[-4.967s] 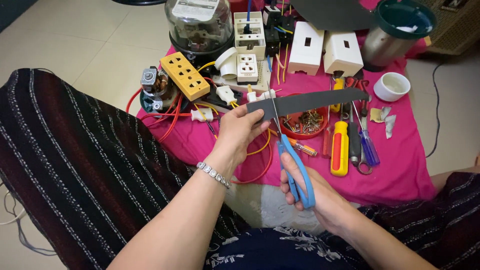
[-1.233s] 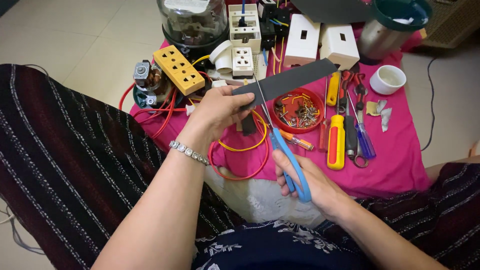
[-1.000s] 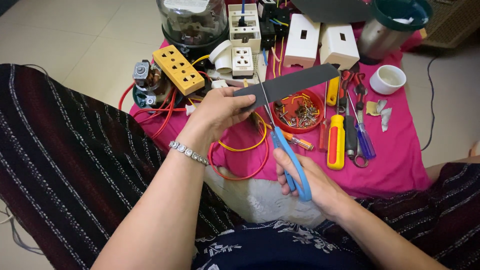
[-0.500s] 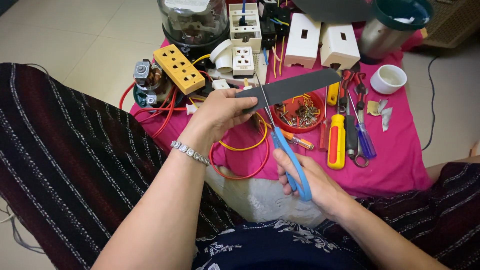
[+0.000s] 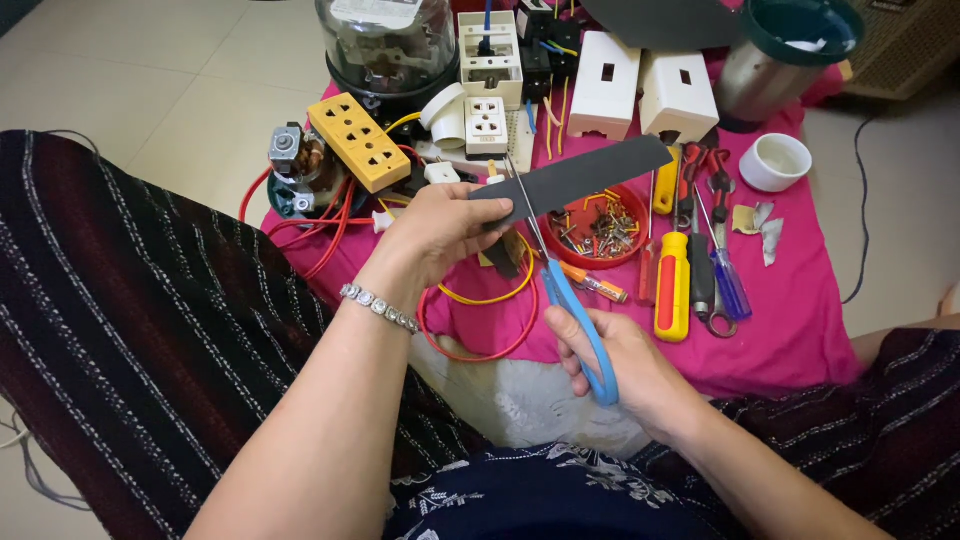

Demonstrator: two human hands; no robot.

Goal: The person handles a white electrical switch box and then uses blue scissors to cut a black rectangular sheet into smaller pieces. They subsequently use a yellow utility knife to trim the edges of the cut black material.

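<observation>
Left hand (image 5: pixel 440 235) still pinches the dark grey strip (image 5: pixel 580 178) above the pink cloth (image 5: pixel 800 320); right hand (image 5: pixel 625 370) grips the blue scissors (image 5: pixel 560 290), blades now biting slightly further into the strip than 1 second ago.

My scissors (image 5: pixel 578 318) have blue handles; the strip (image 5: pixel 585 178) above them is dark grey, the cloth (image 5: pixel 790 320) beneath pink, the bowl (image 5: pixel 600 228) red.

The metal pot (image 5: pixel 775 60) and dark disc (image 5: pixel 660 20) are cut off by the top edge.
</observation>
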